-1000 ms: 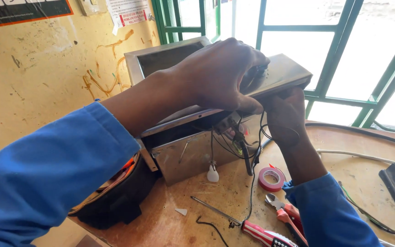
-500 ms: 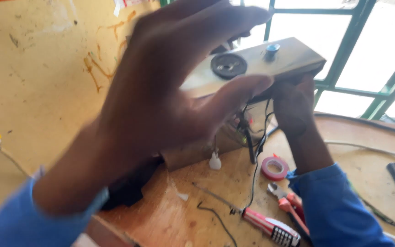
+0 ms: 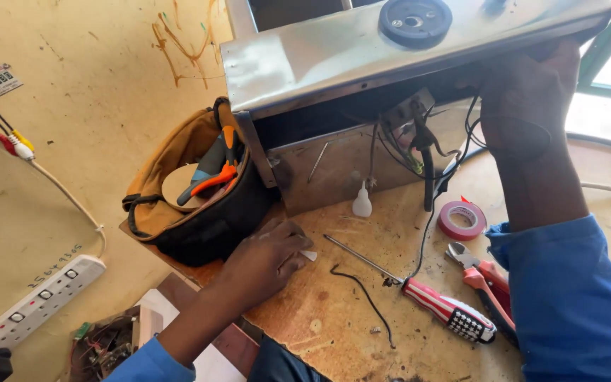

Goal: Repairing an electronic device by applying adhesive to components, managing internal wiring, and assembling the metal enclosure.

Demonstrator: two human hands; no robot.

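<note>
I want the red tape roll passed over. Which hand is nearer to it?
The right hand: it holds up the metal panel just above the tape roll. The left hand rests on the table, far left of it.

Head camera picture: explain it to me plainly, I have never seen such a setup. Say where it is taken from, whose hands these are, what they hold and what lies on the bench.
The picture comes from a camera worn on a person's head, looking down at their own two bare hands in blue sleeves. The right hand props up the tilted shiny metal lid of a steel box with loose wires hanging inside. The left hand rests on the worn wooden bench, fingertips on a small white scrap. Also on the bench: a red-and-white striped screwdriver, red-handled pliers, a roll of pink tape, a small white glue bottle and a tan-and-black tool bag.
</note>
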